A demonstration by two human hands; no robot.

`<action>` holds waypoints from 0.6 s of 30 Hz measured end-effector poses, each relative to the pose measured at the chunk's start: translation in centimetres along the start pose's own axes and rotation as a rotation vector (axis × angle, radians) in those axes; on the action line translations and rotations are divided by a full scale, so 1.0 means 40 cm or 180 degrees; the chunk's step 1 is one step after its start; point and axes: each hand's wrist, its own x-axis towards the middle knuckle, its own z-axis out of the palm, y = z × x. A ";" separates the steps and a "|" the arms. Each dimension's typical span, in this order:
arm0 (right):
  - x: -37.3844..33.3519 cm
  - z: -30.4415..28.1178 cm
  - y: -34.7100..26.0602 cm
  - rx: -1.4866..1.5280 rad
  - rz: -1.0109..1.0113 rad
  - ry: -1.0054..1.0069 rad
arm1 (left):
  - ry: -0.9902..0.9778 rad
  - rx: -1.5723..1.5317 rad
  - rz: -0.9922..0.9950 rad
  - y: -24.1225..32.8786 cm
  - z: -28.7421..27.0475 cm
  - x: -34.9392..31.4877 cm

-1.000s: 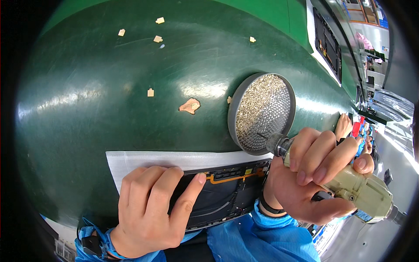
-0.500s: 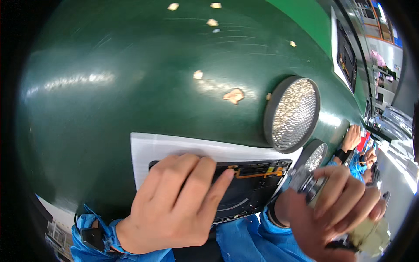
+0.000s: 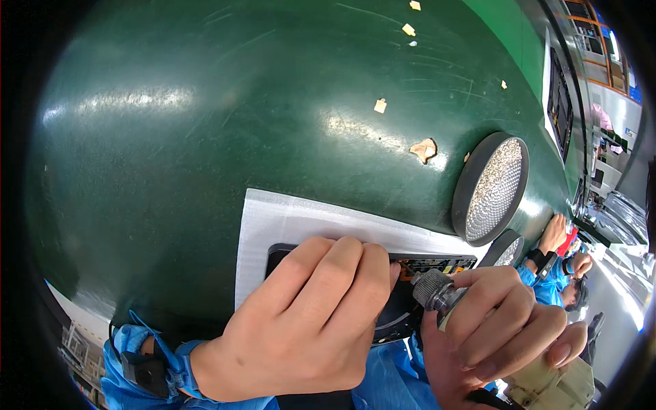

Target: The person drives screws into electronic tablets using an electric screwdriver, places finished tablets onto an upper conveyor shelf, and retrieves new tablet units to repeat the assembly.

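Observation:
My right hand [image 3: 499,324] is wrapped around a powered screwdriver [image 3: 432,288] with a knurled metal collar and a pale body. Its thin tip points down at the orange strip and small parts [image 3: 404,273] along the far edge of a black, flat electronic device [image 3: 277,255]. Over that device lies my left hand [image 3: 314,311], fingers bent and pressed together, with one fingertip close to the screwdriver's tip. What those fingers pinch or press is hidden beneath them. A white foam sheet [image 3: 294,212] is under the device.
Beyond the sheet's right corner stands a round dark tray [image 3: 471,188] of tiny metal screws, with a smaller tray [image 3: 509,249] beside it. Scraps, including a tan piece [image 3: 424,150], dot the green table [image 3: 205,157]. Another person's hand [image 3: 554,232] rests farther right.
My right hand has brought the screwdriver left and down to the device. My left index finger, stretched out before, is now drawn in with the others. The whole view has shifted.

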 end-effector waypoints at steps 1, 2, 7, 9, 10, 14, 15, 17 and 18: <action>0.012 0.005 0.007 0.0008 0.0004 0.0004 | -0.0013 0.0040 0.0084 -0.001 0.000 -0.001; 0.038 0.015 0.019 0.0218 -0.0120 -0.0307 | -0.0018 0.0083 0.0163 -0.002 -0.001 -0.001; 0.056 0.011 0.025 0.0465 -0.0252 -0.0730 | -0.0051 -0.0014 0.0132 -0.001 0.003 0.004; 0.054 0.014 0.026 0.0494 -0.0253 -0.0757 | -0.0061 -0.0035 0.0079 0.001 0.000 0.002; 0.054 0.013 0.030 0.0507 -0.0252 -0.0760 | -0.0071 -0.0018 0.0046 0.001 0.000 0.001; 0.024 0.024 0.032 0.0291 -0.0327 -0.0505 | -0.0069 -0.0010 0.0094 -0.003 -0.005 0.001; 0.014 0.030 0.029 0.0098 -0.0283 -0.0158 | -0.0066 -0.0008 0.0095 -0.002 -0.005 0.001; 0.018 0.041 0.038 0.0014 -0.0381 -0.0199 | 0.0028 -0.0070 -0.0041 -0.002 0.000 -0.003; 0.021 0.048 0.044 -0.0071 -0.0477 -0.0237 | 0.0035 -0.0060 -0.0048 -0.004 0.001 -0.008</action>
